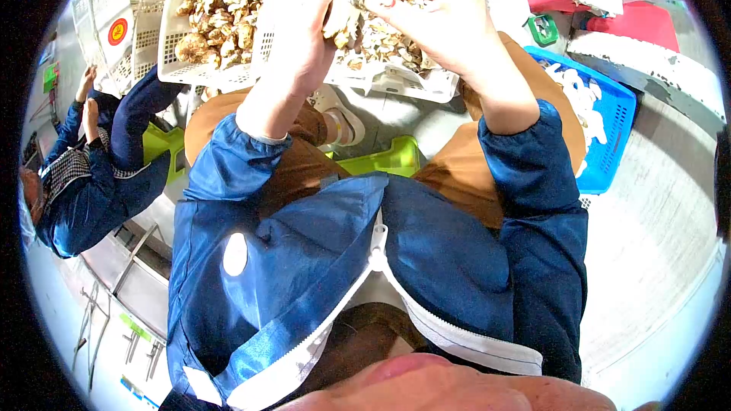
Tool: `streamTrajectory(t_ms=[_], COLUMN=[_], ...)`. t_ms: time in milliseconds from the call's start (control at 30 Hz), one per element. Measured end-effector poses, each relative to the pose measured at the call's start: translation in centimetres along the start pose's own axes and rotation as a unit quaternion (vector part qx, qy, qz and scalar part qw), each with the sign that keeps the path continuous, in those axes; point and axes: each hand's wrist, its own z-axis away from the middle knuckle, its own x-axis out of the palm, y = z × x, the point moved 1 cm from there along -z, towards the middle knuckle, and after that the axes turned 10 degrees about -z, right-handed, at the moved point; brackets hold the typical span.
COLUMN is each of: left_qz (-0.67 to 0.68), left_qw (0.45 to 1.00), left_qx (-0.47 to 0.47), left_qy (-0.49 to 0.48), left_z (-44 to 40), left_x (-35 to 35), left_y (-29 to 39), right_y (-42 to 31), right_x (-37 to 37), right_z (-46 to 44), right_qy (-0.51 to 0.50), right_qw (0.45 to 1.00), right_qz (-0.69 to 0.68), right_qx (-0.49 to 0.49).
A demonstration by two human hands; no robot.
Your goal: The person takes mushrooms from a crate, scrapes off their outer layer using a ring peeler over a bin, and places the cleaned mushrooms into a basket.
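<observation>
My left hand (pixel 308 34) is closed around a long pale-and-brown mushroom (pixel 346 4), held upright above a white basket (pixel 434 85). My right hand (pixel 442 19) is close beside it, with the thumb and fingers pinched together at the mushroom's side; strong glare hides whatever is between them. Brown mushroom scraps (pixel 388 46) lie in the basket beneath both hands. To the left, another white perforated basket (pixel 173 38) is heaped with whole brown mushrooms (pixel 228 11).
At the right stands a blue basket (pixel 620 118) with white pieces (pixel 582 103) in it. A lime-green stool (pixel 392 156) is below me. On the left sits a co-worker (pixel 91 175) in blue. Red containers (pixel 636 24) and a small green box (pixel 543 29) are at the upper right.
</observation>
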Motion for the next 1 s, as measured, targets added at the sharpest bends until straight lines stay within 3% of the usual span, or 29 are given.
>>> streamTrajectory(t_ms=[67, 167, 200, 267, 300, 367, 400, 467, 533, 567, 667, 767, 833, 867, 933, 1000], left_qz=[0.011, 0.148, 0.136, 0.111, 0.125, -0.13, -0.167, -0.241, -0.194, -0.051, -0.057, -0.17, 0.089, 0.208, 0.07, 0.22], left_qw=[0.999, 0.977, 0.982, 0.99, 0.984, 0.991, 0.986, 0.97, 0.978, 0.998, 0.998, 0.982, 0.984, 0.959, 0.984, 0.954], left_qx=[-0.035, -0.041, -0.042, -0.044, -0.058, -0.017, -0.009, 0.006, 0.063, -0.001, -0.012, -0.015, -0.1, -0.148, -0.163, -0.137], left_qy=[-0.006, -0.146, -0.123, -0.074, -0.112, -0.032, -0.024, -0.007, -0.036, -0.041, -0.005, -0.076, -0.118, -0.125, 0.026, -0.15], left_z=[0.2, 0.2, 0.3, 0.5, 0.2, 0.8, 0.7, 0.7, 0.4, 0.9, 1.5, 0.7, 0.3, 0.1, 1.0, -1.0], left_x=[-0.7, -1.5, -1.3, -0.8, -1.2, -1.8, -1.9, -2.0, -1.0, 0.0, 0.2, -1.7, -2.9, -3.5, -1.3, -4.6], left_y=[-0.1, -0.6, -0.3, 0.4, 0.3, 0.2, 0.0, -0.5, 0.3, 0.6, 0.3, 0.1, -1.0, -1.6, 0.5, -2.8], right_y=[1.5, 0.7, -1.0, 0.9, 0.7, 0.3, -0.4, 0.4, -0.6, -1.0, 0.8, 1.0, 0.0, -0.1, 0.3, 0.7], right_x=[-0.1, -2.5, -2.7, -3.5, -3.3, -2.4, -2.0, -2.1, -2.0, -1.9, -2.2, -2.9, -2.9, -2.9, -3.0, -1.7], right_z=[-0.4, -1.1, -1.4, -1.4, -1.5, -1.2, -1.0, -0.9, -0.5, -0.4, -0.7, -1.0, -1.1, -1.2, -1.2, -0.6], right_qy=[0.056, 0.193, 0.266, 0.257, 0.204, 0.097, 0.054, 0.018, 0.012, 0.009, 0.033, 0.113, 0.184, 0.14, 0.049, -0.011], right_qw=[0.993, 0.967, 0.947, 0.962, 0.974, 0.99, 0.992, 0.998, 0.996, 0.996, 0.998, 0.993, 0.981, 0.989, 0.982, 0.99], right_qz=[0.032, 0.12, 0.178, 0.083, 0.083, 0.08, 0.106, 0.032, 0.04, 0.043, -0.054, -0.008, 0.022, 0.049, 0.097, 0.08], right_qx=[-0.095, -0.119, -0.033, -0.04, -0.051, -0.069, -0.046, -0.058, -0.073, -0.08, 0.003, 0.02, 0.051, -0.018, -0.154, -0.12])
